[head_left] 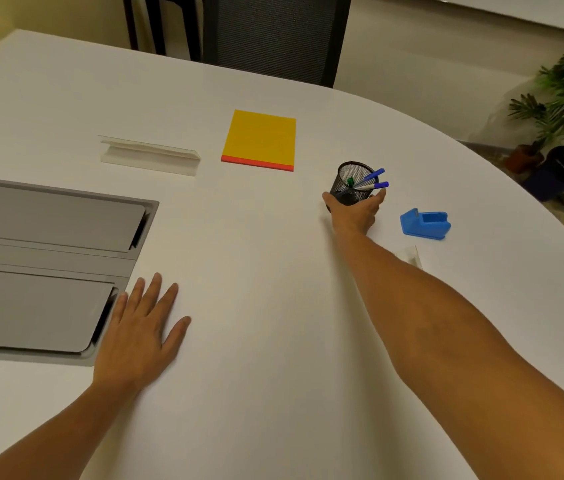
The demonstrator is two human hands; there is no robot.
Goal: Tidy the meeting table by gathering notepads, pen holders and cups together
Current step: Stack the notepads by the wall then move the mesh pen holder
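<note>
Now right hand [355, 211] grips upright pen holder [351, 183]; left hand [138, 327] lies flat, open

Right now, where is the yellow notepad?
In the head view the yellow notepad lies flat toward the table's far side, between the clear name stand and the mesh pen holder.

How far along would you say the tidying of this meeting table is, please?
Early on: nothing looks gathered yet. In hand: the right hand grips the black mesh pen holder, which is upright with its pens. The left hand lies flat on the table, holding nothing. Left: the yellow notepad sits apart, farther from the person. No cups are in view.
</note>
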